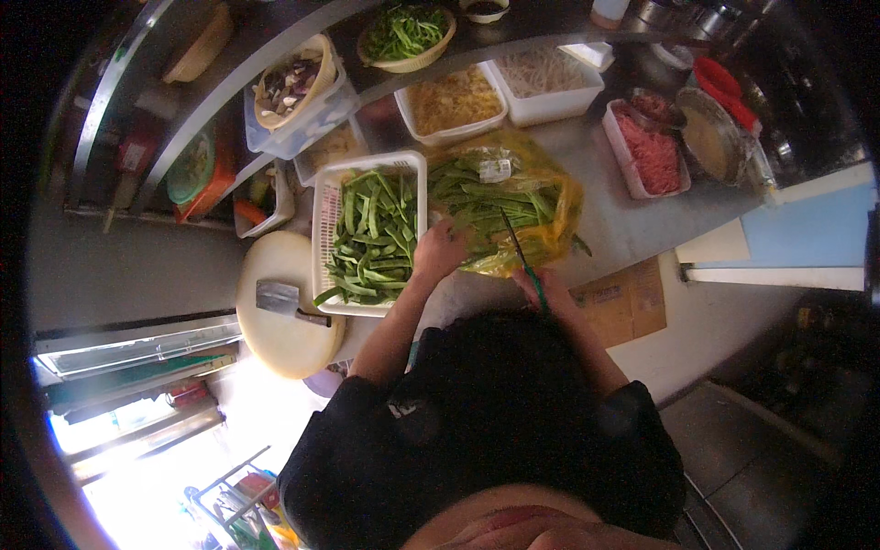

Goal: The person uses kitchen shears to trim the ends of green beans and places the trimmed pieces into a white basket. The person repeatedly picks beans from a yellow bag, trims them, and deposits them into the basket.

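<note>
My right hand (542,286) grips a pair of scissors (535,284) by its green handles. The dark blades point away from me, over a yellow plastic bag (567,206) that lies spread on the counter. Long flat green beans (474,196) rest in and on the bag, under a clear wrapper with a printed label. Between the bag and a white plastic basket (421,168) is my left hand (442,249); its fingertips are blurred, and whether they hold a bean is unclear. Shorter bean pieces (375,237) fill much of the basket, some over its near rim.
A cleaver (278,298) lies on a round cutting board (289,350) at left. Behind stand tubs of yellowish shredded food (450,103) and pale noodle-like strands (540,72). A tub of minced meat (650,151) is at right, beside a metal bowl (711,137). Shelves overhang the back.
</note>
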A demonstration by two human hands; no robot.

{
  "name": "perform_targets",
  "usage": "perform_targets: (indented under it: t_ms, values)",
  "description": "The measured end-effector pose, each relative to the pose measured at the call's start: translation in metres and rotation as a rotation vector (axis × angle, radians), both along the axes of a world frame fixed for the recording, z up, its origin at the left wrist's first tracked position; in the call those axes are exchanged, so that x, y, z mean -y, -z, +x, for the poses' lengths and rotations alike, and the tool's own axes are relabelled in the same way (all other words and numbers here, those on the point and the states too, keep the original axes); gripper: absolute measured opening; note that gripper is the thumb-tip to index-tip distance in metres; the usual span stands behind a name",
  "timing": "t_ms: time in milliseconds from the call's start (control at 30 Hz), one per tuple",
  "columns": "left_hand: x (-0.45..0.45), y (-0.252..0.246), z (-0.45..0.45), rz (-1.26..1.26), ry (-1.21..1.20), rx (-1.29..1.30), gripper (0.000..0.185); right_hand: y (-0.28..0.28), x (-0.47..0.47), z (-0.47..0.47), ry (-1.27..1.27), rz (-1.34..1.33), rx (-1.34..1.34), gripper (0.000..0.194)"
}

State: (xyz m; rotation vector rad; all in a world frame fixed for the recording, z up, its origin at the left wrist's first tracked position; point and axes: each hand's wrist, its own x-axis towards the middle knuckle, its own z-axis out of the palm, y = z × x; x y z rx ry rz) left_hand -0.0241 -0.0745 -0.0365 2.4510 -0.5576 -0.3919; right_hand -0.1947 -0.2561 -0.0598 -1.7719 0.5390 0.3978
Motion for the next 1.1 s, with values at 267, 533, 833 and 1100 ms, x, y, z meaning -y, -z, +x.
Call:
perform_targets:
  t_ms: [267,533,833,1100]
  values:
    - [-0.066,-0.059,-0.033,-0.532,-0.274,-0.571,0.019,-0.003,0.001,-0.012,-0.016,0.091,-0.020,0.046]
    - [-0.086,-0.076,-0.046,-0.524,-0.039,-0.589,0.017,0.020,0.001,0.001,-0.131,0.128,0.036,0.045]
    - [-0.099,-0.079,-0.044,-0.609,0.004,-0.758,0.015,0.005,0.004,0.003,0.072,0.157,0.218,0.043]
    - [-0.111,-0.129,-0.017,-0.817,0.063,0.179,0.021,-0.026,0.002,0.003,0.081,0.080,-0.037,0.048]
